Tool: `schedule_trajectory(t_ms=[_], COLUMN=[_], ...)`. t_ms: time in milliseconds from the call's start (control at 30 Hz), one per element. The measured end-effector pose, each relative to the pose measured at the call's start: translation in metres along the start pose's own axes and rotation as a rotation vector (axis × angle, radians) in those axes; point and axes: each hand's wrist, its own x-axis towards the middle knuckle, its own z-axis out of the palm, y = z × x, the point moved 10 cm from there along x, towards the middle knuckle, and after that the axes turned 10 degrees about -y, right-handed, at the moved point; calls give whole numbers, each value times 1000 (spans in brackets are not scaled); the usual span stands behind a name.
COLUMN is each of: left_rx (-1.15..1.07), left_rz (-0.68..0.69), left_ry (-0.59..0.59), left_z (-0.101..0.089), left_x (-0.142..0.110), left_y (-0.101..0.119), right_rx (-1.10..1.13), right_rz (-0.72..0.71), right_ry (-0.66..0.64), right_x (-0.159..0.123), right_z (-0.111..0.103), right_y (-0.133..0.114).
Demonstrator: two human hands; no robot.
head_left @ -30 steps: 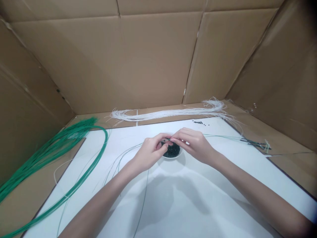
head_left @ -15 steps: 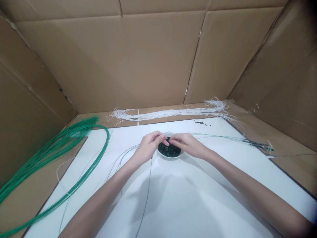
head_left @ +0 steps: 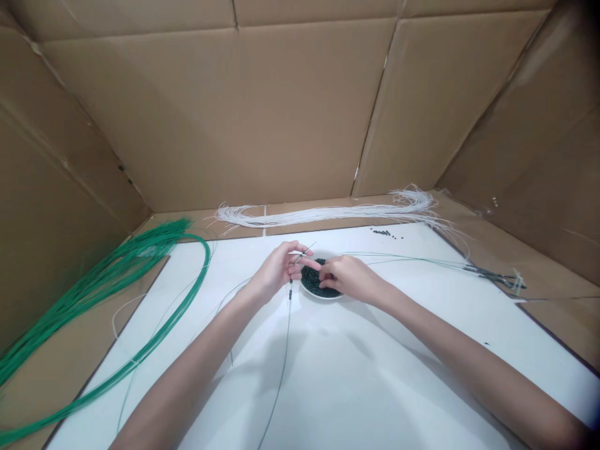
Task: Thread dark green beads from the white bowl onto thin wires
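Observation:
My left hand is closed on a thin green cord, whose end sticks up past the fingertips. Several dark beads are strung on the cord just under that hand. To the right stands a white bowl filled with small dark green beads. Over the bowl's right side, my right hand has its fingertips pinched together down among the beads. What those fingertips hold, if anything, is hidden.
Green cords lie in a large bundle on the left. A white cord bundle stretches along the back. Loose dark beads and cords with dark ends lie to the right. Cardboard walls surround the white board.
My left hand has opened its fingers somewhat, showing the cord's tip and strung beads. My right hand has dipped its fingers into the bowl. The view has shifted slightly.

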Motion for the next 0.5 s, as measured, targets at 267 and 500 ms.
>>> schedule_trajectory(t_ms=[267, 500], left_rx=[-6, 202], left_rz=[-1, 55], left_ry=[18, 5], left_z=[-1, -6], left_x=[-1, 0], left_y=[1, 3], right_rx=[105, 453], right_rz=[-74, -79], right_ry=[23, 335], right_x=[-7, -25], right_z=[-6, -41], right_y=[-3, 11])
